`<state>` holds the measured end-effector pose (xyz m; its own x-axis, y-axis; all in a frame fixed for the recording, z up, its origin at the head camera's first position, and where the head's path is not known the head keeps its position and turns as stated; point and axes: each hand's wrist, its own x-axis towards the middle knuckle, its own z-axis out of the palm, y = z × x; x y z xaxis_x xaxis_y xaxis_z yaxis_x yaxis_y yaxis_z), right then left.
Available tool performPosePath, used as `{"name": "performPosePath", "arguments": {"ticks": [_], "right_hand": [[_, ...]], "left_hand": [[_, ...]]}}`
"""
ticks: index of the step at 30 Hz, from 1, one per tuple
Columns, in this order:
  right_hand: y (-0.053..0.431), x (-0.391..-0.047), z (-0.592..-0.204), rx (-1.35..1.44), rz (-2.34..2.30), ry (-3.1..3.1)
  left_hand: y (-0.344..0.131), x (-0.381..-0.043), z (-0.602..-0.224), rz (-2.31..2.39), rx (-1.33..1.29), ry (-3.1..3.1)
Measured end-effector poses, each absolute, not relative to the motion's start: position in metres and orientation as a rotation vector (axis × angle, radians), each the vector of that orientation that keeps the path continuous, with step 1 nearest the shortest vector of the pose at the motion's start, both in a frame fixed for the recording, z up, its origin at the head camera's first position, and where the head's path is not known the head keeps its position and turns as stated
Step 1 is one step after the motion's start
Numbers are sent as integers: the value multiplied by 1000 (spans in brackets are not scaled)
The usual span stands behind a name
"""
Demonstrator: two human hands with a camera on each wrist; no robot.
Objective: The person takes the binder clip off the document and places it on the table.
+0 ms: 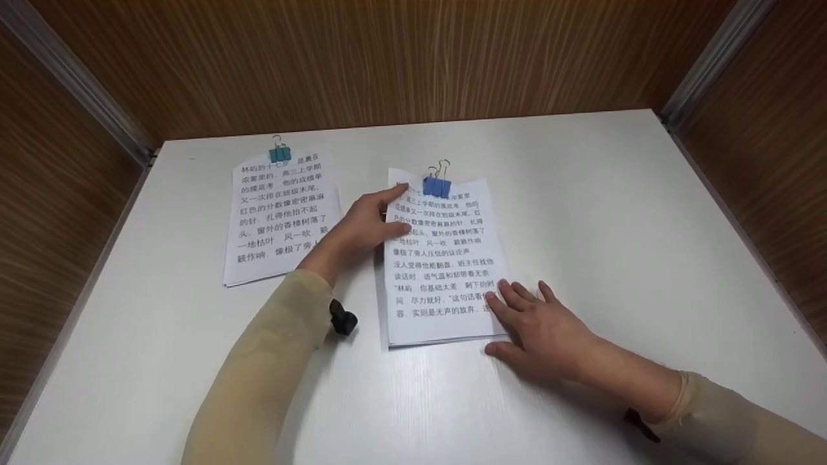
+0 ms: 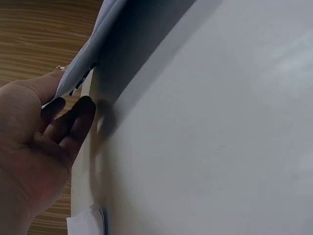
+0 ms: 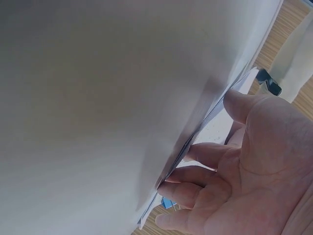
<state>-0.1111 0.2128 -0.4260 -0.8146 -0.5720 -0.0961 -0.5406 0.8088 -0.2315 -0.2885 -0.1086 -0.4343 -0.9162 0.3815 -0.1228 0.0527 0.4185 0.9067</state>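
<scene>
A stack of printed sheets lies at the middle of the table, clamped at its top by a blue binder clip with its wire handles up. My left hand pinches the stack's left edge near the top, thumb above the paper and other fingers below; the left wrist view shows that edge raised off the table. My right hand, fingers fairly straight, touches the lower right edge of the stack. In the right wrist view, its fingertips rest along the paper's edge, and the blue clip shows beyond.
To the left lies a second printed stack with a teal binder clip at its top, partly behind my left arm. The white table is bordered by wood-grain panels at the back and sides.
</scene>
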Motion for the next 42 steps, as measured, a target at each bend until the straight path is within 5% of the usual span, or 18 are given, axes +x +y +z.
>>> {"name": "performPosePath", "arguments": {"ticks": [27,42], "right_hand": [[214,-114,-427,-823,-318,2801],[247,-146,-410,-556,-852,2636]], "left_hand": [[-103,-289,-442,1757,307,2257],[-102,-277,-435,1880,306,2246]]}}
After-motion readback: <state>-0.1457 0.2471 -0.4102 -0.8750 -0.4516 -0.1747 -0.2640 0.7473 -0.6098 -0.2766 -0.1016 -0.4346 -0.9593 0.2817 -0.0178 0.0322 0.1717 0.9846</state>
